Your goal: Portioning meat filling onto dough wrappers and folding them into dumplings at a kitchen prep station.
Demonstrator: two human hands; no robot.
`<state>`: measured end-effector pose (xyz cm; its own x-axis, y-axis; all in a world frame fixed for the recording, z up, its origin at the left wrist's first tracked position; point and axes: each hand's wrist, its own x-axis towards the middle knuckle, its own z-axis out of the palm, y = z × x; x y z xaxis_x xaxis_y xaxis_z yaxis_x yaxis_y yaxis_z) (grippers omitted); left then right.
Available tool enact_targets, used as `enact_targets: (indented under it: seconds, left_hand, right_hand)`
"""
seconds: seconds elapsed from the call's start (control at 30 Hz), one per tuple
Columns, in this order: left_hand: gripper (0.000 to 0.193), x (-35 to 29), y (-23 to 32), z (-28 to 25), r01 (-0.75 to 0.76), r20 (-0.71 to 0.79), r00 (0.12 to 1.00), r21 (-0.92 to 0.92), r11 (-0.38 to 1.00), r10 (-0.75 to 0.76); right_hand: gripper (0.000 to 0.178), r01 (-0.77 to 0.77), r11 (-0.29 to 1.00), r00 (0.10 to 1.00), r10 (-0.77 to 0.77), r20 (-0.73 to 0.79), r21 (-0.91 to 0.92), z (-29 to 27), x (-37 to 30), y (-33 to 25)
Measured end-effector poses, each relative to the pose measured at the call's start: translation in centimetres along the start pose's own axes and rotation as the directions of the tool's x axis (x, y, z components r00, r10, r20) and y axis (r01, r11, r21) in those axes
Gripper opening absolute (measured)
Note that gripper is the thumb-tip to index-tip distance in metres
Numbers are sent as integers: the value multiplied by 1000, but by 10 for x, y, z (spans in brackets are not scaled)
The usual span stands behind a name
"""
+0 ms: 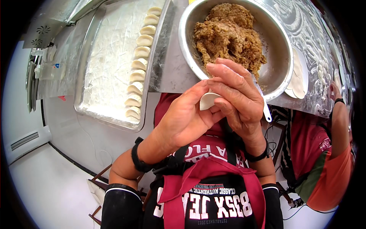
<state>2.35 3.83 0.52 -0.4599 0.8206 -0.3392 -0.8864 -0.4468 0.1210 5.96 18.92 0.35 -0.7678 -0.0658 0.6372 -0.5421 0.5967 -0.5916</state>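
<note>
Between my two hands sits a white dumpling (pixel 207 101), folded over and partly hidden by my fingers. My left hand (pixel 187 116) closes on it from the left, fingers curled beneath. From the right my right hand (pixel 240 99) bends over it, its fingers pressing near the edge of the dough. Both hands are held just in front of a large metal bowl (pixel 280 45) with a brown minced filling (pixel 230 34). The white handle (pixel 268 113) of a utensil leans on the bowl's rim behind my right hand.
At the left stands a floured metal tray (pixel 108 49) with a row of several finished dumplings (pixel 140 63) along its right side. Stacked round dough wrappers (pixel 297 78) lie right of the bowl. A co-worker's hand (pixel 335 91) is at the floured table (pixel 309 36), with small dough pieces nearby.
</note>
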Motion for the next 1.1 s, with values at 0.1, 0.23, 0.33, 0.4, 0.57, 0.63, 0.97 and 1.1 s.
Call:
enact_targets:
  seconds: [0.1, 0.23, 0.33, 0.4, 0.57, 0.63, 0.97, 1.1]
  left_hand:
    - [31, 1, 2, 1, 28, -73, 997, 100, 995, -21]
    - [31, 0, 1, 2, 55, -30, 998, 50, 997, -54]
    - [31, 0, -1, 3, 34, -18, 999, 51, 998, -33]
    - [32, 1, -1, 1, 11, -9, 1000, 64, 998, -11]
    - [34, -2, 1, 1, -9, -35, 999, 212, 977, 17]
    - [37, -3, 2, 8, -16, -12, 1000, 193, 981, 19]
    - [44, -5, 0, 24, -8, -32, 999, 362, 932, 21]
    - [43, -2, -1, 14, 13, -41, 999, 374, 927, 3]
  right_hand:
    - [34, -77, 996, 997, 78, -14, 45, -1, 1, -5]
    - [35, -112, 980, 994, 114, 0, 167, -4, -2, -4]
    - [30, -46, 986, 999, 49, -18, 160, -4, -5, 0]
    - [26, -94, 989, 995, 90, 42, 112, -6, -4, -2]
    - [24, -287, 839, 951, 309, 28, 462, -2, -13, -10]
    - [24, -321, 818, 944, 315, 95, 478, -4, -15, -10]
    - [18, -317, 857, 946, 314, 76, 405, -8, -16, -13]
    - [20, -343, 868, 939, 318, 129, 359, -14, -10, -19]
